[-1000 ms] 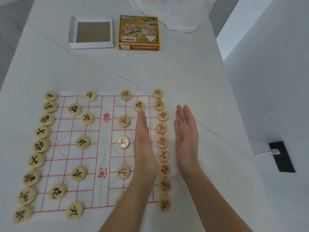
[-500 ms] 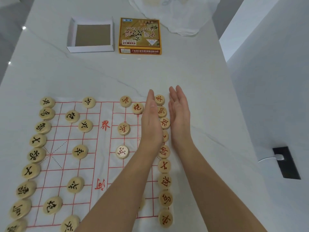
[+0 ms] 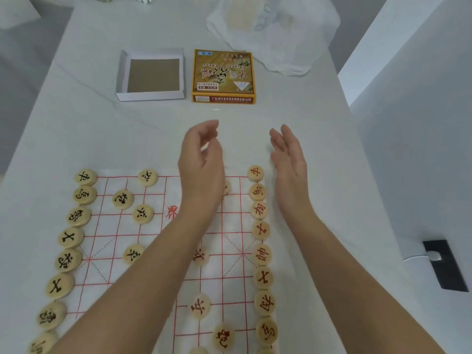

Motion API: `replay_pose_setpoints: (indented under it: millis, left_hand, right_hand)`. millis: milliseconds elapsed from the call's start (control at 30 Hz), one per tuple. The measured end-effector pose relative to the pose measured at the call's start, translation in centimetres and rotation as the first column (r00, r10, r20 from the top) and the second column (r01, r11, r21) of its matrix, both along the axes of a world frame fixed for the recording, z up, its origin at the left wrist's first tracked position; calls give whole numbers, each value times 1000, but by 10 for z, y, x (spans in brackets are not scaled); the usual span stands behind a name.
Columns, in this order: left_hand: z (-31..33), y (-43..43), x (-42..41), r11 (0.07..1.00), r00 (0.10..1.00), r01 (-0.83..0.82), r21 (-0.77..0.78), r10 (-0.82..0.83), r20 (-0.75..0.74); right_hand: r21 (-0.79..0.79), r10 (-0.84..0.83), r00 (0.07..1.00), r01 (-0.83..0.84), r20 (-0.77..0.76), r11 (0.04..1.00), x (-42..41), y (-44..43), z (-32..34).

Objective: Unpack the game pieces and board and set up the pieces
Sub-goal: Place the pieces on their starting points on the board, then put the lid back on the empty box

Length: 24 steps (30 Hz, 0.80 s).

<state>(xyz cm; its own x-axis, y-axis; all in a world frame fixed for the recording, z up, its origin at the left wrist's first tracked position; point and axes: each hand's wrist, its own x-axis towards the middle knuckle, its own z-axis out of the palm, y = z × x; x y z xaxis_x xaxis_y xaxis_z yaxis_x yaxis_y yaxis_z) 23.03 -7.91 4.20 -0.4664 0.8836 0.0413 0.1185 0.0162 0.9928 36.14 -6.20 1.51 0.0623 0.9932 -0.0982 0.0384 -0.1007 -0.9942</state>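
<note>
Fingers loosely curled on the left hand (image 3: 201,159) and extended together on the right hand (image 3: 290,159), both empty above the board (image 3: 153,251) at lower centre, where wooden pieces (image 3: 261,254) line both edges; box lid (image 3: 223,76) lies beyond.

Soft, even, cool daylight fills the scene, bright without harsh contrast. The pale grey marbled table (image 3: 255,118) shows only faint shadows beneath the bare forearms and a small white glint of glare just in front of the yellow printed cardboard box (image 3: 223,75). The curled left hand (image 3: 201,159) and open right hand (image 3: 288,159) look slightly smeared by motion blur. The wide lens bends straight lines towards the edges, and the crumpled white plastic bag (image 3: 275,31) at the far end looks soft and washed out.
</note>
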Motion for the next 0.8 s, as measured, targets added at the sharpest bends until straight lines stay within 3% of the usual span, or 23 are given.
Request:
replay_pose_setpoints:
  millis: [67, 167, 267, 400, 500, 633, 800]
  left_hand:
    - [-8, 32, -39, 1000, 948, -17, -5, 15, -317]
    - [-27, 81, -96, 985, 658, -13, -170, -119, -744]
    - [-42, 118, -135, 888, 416, -59, -455, -393, -820]
    - [-46, 145, -140, 824, 256, 76, -562, -561, -788]
    - [-43, 161, -124, 808, 235, 101, -580, -586, -775]
    - [-40, 175, -109, 739, 280, 61, -671, -658, -700]
    - [-46, 157, -95, 779, 264, 214, -589, -627, -733]
  right_hand:
    - [20, 37, 989, -40, 143, 999, -12, 24, 5]
    - [32, 76, 913, -97, 401, 995, -31, 66, 5]
    - [43, 72, 846, -112, 528, 993, -45, 110, 6]
    - [-182, 131, 775, -20, 618, 983, -53, 160, 3]
    - [-244, 174, 749, -16, 639, 970, -57, 175, 3]
    - [-238, 152, 751, 6, 643, 971, -57, 181, 4]
    - [-149, -93, 866, 189, 491, 971, -38, 175, -2]
